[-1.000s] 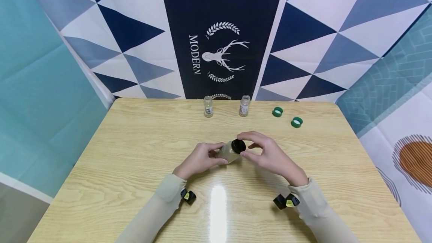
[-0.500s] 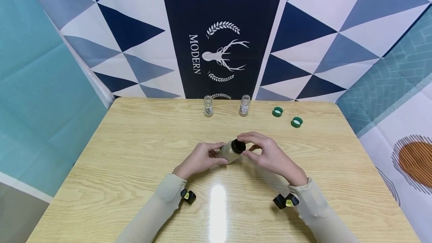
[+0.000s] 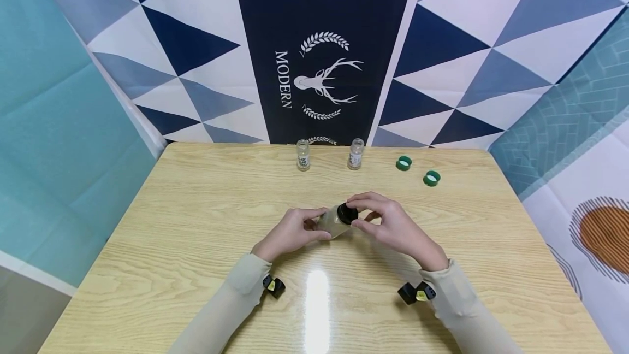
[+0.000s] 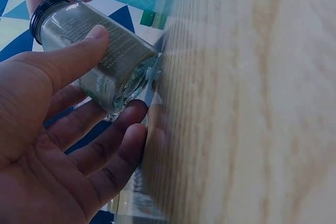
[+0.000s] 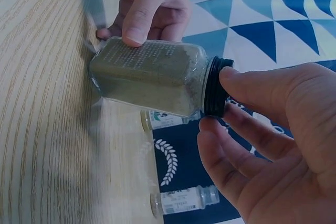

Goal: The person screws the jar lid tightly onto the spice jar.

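A square-sided clear glass spice jar point(image 5: 144, 80) holds greenish-grey powder and has small print on one face. It leans to the right over the middle of the table in the head view. My left hand point(image 3: 294, 228) grips its body, thumb on the printed face and fingers underneath. At the jar's mouth sits a ribbed black screw cap point(image 5: 214, 88). My right hand point(image 3: 388, 225) pinches this cap between thumb and fingertips. Part of the jar's lower end is hidden behind the left fingers in the head view.
Two small uncapped glass bottles point(image 3: 303, 155) with labels stand at the table's back edge. Right of them lie two green caps point(image 3: 404, 163), open side showing. A patterned cloth point(image 3: 196, 59) hangs behind the wooden table point(image 3: 196, 195).
The right fingertips have shifted slightly round the black cap. The left hand and the jar stay in the same place.
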Available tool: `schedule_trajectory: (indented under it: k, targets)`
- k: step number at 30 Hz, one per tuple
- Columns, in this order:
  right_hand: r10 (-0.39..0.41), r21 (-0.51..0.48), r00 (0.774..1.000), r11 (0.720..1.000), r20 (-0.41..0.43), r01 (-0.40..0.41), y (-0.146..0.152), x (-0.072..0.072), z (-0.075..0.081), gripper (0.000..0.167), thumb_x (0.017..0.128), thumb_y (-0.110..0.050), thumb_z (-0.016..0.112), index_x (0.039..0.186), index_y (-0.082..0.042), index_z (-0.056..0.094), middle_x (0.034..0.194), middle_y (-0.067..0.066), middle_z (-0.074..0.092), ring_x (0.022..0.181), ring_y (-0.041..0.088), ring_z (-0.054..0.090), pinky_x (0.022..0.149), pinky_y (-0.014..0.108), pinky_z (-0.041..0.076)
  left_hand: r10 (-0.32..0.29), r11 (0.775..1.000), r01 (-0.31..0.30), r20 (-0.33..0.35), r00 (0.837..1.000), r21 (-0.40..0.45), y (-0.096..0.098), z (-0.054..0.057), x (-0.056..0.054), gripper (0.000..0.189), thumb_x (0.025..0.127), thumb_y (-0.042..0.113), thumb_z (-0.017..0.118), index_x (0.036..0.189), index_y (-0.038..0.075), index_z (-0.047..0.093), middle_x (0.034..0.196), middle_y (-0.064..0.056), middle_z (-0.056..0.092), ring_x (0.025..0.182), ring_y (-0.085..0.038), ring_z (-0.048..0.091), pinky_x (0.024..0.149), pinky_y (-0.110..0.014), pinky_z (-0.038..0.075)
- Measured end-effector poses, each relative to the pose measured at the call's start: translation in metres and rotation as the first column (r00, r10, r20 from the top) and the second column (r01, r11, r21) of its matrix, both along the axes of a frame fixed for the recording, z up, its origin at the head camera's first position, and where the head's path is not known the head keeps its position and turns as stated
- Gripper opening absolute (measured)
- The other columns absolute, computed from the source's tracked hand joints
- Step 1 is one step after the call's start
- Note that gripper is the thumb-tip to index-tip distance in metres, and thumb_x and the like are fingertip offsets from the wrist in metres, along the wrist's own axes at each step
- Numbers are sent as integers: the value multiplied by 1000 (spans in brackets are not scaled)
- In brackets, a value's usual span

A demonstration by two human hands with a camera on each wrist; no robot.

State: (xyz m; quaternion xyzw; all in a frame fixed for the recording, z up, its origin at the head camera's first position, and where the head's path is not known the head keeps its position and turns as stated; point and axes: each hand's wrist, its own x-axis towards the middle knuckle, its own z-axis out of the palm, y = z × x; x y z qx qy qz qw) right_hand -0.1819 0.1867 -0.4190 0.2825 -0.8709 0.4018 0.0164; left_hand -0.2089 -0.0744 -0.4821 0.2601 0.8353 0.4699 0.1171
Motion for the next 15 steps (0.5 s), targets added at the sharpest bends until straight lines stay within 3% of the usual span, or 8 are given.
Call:
schedule_trajectory:
  k: [9, 15]
  targets:
    - [-54, 14, 999, 998, -11, 54, 2, -2, -3, 38, 88, -14, 83, 124, -9, 71, 125, 8, 70, 105, 27, 71, 81, 36, 62, -9, 1000, 9, -5, 1000, 10, 0, -3, -1, 60, 89, 28, 83, 143, 13, 62, 122, -6, 74, 88, -7, 69, 76, -23, 57]
    - [-65, -5, 997, 998, -31, 65, 3, -2, -2, 45, 89, -17, 83, 130, -9, 68, 133, 11, 67, 113, 31, 68, 86, 40, 62, -6, 1000, 6, -8, 1000, -1, 0, -3, -1, 61, 89, 28, 83, 144, 13, 61, 123, -5, 74, 88, -8, 69, 76, -24, 57]
